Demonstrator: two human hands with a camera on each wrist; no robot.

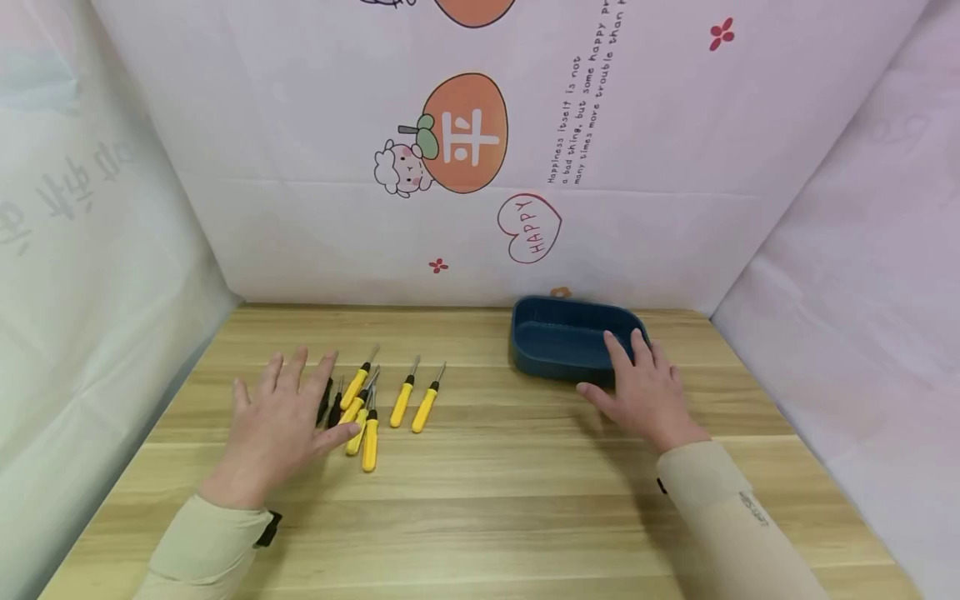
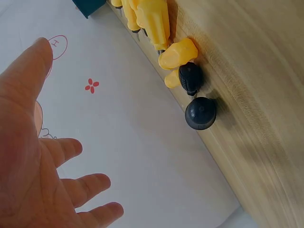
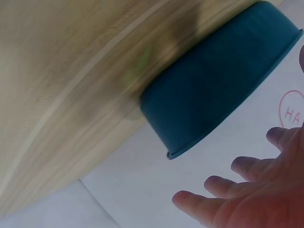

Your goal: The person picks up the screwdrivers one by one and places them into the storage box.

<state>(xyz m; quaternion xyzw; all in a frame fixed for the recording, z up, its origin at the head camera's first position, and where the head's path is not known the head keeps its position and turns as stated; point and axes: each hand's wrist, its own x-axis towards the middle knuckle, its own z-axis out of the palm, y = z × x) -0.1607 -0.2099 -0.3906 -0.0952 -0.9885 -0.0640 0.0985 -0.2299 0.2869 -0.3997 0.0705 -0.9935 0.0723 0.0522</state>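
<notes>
Setting: wooden table (image 1: 525, 500) across the lower half of the head view, walled on three sides by printed sheeting (image 1: 675, 167).
Screwdrivers (image 1: 371, 408): a loose cluster of yellow-handled ones, lower left of centre in the head view; two lie a little apart to the right of the bunch.
Black handles (image 2: 194, 95): two dark-handled tools at the left edge of the cluster, seen end-on in the left wrist view, partly under the hand in the head view.
Long axis: handles point toward the person, metal tips toward the back wall, each slightly tilted to the right.
Tray (image 1: 570, 337): dark blue, shallow, oblong, right of centre near the back edge; nothing shows inside it.
Left hand (image 1: 281, 421): fingers spread and straight, palm down, holding nothing; it hovers at the left side of the cluster, thumb just beside the nearest yellow handles. Whether it touches them cannot be told.
Right hand (image 1: 641, 392): fingers relaxed and fairly straight, gripping nothing; fingertips lie over the tray's near right rim. The right wrist view shows the palm apart from the tray wall.
Nearer hand: the left is at the screwdrivers; the right is well apart from them, at the tray.
Bearing: the cluster lies just right of the left palm; the tray lies farther right and back.
</notes>
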